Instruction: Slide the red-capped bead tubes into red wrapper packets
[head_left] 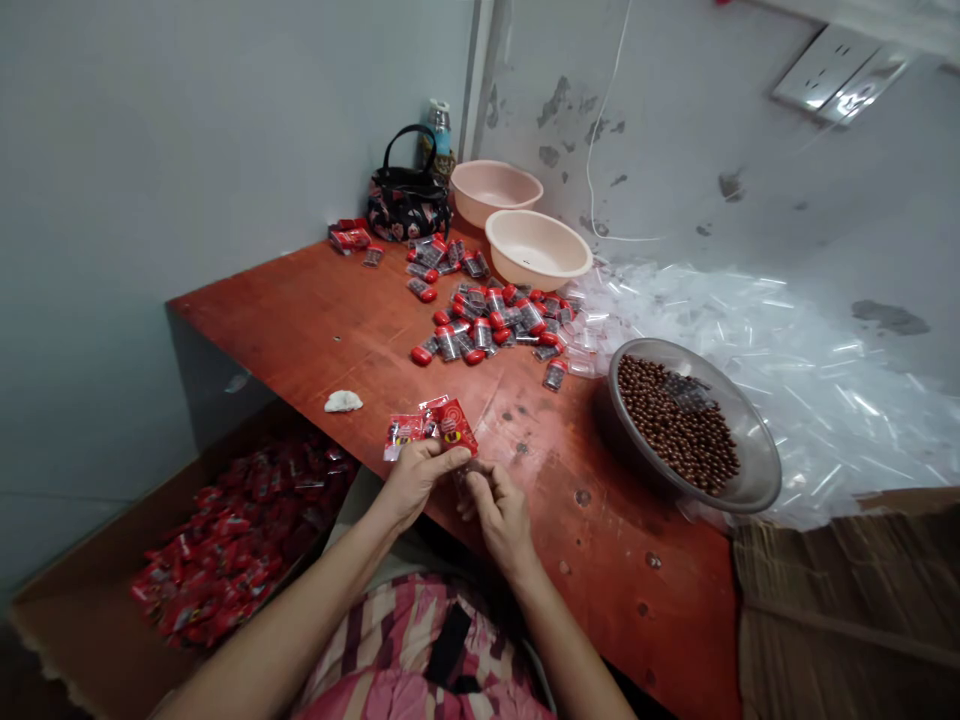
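Observation:
My left hand point(418, 478) is closed on a red printed packet point(454, 426), thumb on top, above the front edge of the red table. Beneath and left of that packet, more red printed packets point(403, 434) with shiny transparent edges lie on the table. Close beside it, my right hand point(501, 512) has its fingers curled in a pinch at the packet's lower right. What those fingers grip is hidden. Farther back lies a pile of small transparent containers with red caps point(487, 318), filled with dark balls.
A grey bowl of brown balls point(675, 425) stands at right, beside a heap of transparent plastic pieces point(810, 370). Two pale basins point(536, 250), a flowered handbag point(409, 205) and a bottle point(440, 125) stand at the back. A cardboard box of red packets point(232, 540) sits lower left.

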